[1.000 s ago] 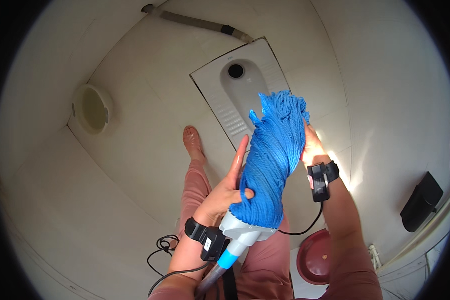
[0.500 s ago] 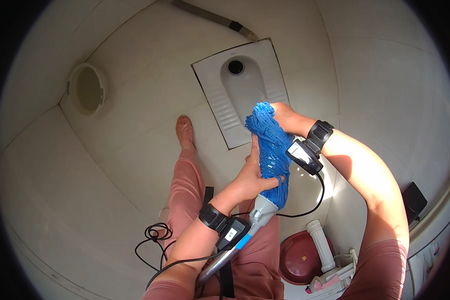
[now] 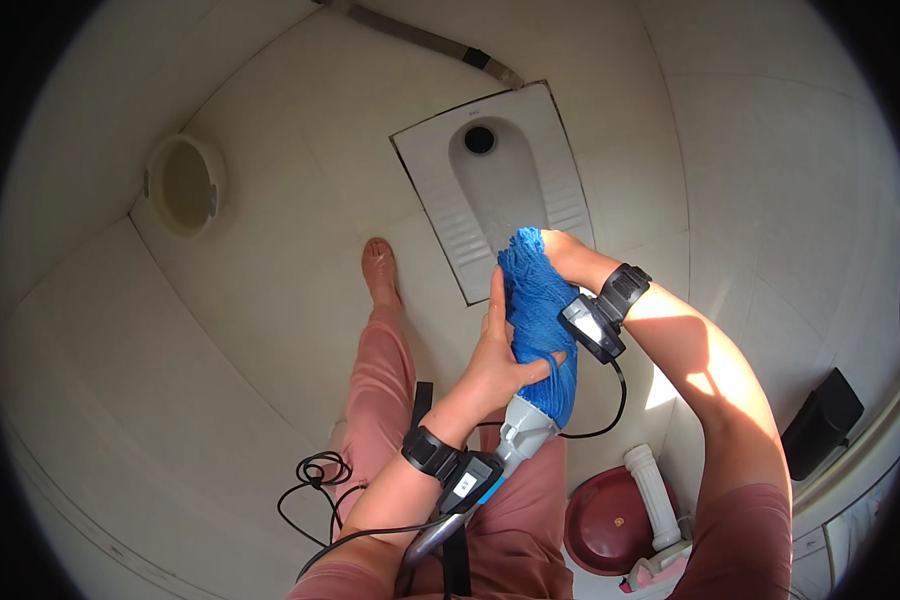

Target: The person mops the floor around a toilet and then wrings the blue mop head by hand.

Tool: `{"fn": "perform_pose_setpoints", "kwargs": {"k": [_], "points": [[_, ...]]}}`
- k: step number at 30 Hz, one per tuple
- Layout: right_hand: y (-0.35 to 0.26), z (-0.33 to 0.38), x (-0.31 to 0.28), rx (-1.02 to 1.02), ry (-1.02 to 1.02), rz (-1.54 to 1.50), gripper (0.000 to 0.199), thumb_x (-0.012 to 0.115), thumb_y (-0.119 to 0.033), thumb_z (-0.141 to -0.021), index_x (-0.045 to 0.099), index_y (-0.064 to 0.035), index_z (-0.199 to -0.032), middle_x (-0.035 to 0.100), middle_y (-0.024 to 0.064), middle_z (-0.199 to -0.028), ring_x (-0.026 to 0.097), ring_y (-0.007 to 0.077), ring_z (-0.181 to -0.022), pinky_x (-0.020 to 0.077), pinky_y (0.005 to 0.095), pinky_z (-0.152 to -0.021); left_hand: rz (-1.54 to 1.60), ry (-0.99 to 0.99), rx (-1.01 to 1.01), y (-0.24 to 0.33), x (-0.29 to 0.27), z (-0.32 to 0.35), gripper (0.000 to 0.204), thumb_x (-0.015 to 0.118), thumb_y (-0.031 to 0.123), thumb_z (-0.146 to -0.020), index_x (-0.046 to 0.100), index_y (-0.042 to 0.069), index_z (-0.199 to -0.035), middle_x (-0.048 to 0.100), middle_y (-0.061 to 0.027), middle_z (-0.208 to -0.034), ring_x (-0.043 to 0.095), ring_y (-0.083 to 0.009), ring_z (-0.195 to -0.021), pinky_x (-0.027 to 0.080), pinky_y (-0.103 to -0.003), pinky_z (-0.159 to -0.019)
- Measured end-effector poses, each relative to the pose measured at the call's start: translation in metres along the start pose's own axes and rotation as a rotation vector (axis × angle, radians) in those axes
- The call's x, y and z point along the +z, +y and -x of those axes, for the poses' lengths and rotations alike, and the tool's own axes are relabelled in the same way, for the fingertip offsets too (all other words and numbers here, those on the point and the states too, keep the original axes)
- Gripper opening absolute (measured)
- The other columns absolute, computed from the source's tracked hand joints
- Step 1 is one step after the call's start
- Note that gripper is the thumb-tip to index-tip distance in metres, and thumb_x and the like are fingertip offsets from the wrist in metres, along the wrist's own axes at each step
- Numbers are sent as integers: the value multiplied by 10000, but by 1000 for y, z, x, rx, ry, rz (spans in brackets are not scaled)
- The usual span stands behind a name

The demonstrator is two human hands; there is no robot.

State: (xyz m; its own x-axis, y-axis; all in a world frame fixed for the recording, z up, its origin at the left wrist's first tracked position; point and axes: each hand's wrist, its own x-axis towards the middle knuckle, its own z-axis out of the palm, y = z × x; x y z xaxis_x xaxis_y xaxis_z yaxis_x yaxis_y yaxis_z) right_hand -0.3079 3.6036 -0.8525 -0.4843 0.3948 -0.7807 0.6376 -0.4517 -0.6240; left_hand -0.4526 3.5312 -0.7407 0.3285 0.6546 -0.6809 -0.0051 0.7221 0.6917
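Observation:
A mop with a blue string head (image 3: 540, 310) is held up in front of my body, strands gathered into a bundle. Its grey socket (image 3: 526, 428) and metal handle slant down toward my lap, passing behind my left forearm. My left hand (image 3: 500, 365) is wrapped round the lower part of the bundle, thumb across the strands. At the far end of the bundle my right hand (image 3: 570, 258) grips the strands; most of its fingers are hidden behind them. Beyond the mop head lies a white squat toilet (image 3: 475, 190) set in the floor, with a dark drain hole.
A pale bucket (image 3: 217, 180) stands at the far left by the wall. A grey pipe (image 3: 420, 38) runs along the floor at the back. Near my right side are a maroon basin (image 3: 610, 525) and a white ribbed pipe (image 3: 653, 495). Black cables (image 3: 320, 480) trail from wrist devices.
My right hand and forearm have shifted slightly left and nearer with the mop head's far end. The view has moved a little. Both hands still grip the mop strands.

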Motion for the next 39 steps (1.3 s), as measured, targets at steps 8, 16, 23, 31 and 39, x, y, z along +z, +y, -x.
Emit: {"fn": "perform_pose_setpoints", "kwargs": {"k": [8, 16, 23, 31, 39], "points": [[-29, 43, -18, 76, 231, -474, 483, 429, -257, -842, 315, -15, -1245, 429, 173, -1209, 431, 231, -1095, 359, 316, -896, 383, -198, -257, 19, -15, 3, 844, 584, 80, -737, 6, 105, -1351, 264, -106, -1306, 370, -177, -1120, 297, -257, -918], [-14, 45, -42, -456, -171, -928, 599, 284, -481, -866, 540, 32, -1038, 420, 172, -1223, 396, 232, -1128, 294, 345, -957, 836, -244, -434, -27, -36, 23, 774, 563, 135, -766, 51, 106, -1347, 271, -123, -1300, 379, -195, -1104, 325, -279, -898], [33, 42, 41, -257, 1, -1962, 790, 261, -669, -761, 409, -16, -1179, 424, 159, -1218, 404, 310, -1113, 289, 419, -954, 971, -155, -469, -45, -50, 41, 736, 551, 170, -774, 84, 94, -1338, 291, -129, -1285, 412, -204, -1060, 350, -278, -865], [-24, 73, 87, -209, 564, -1950, 864, 311, -737, -688, 343, -81, -1249, 382, 112, -1262, 368, 298, -1141, 283, 462, -947, 943, -72, -356, -77, -53, 20, 698, 536, 209, -782, 121, 81, -1328, 315, -136, -1268, 449, -215, -1009, 378, -278, -828], [17, 82, -5, -86, 541, -1519, 552, 517, -406, -806, 410, -33, -1198, 488, 109, -1158, 477, 239, -1047, 374, 385, -903, 157, -153, 16, 29, -25, 2, 830, 543, 59, -732, -7, 109, -1352, 201, -106, -1356, 382, -183, -1121, 299, -278, -924]]}}
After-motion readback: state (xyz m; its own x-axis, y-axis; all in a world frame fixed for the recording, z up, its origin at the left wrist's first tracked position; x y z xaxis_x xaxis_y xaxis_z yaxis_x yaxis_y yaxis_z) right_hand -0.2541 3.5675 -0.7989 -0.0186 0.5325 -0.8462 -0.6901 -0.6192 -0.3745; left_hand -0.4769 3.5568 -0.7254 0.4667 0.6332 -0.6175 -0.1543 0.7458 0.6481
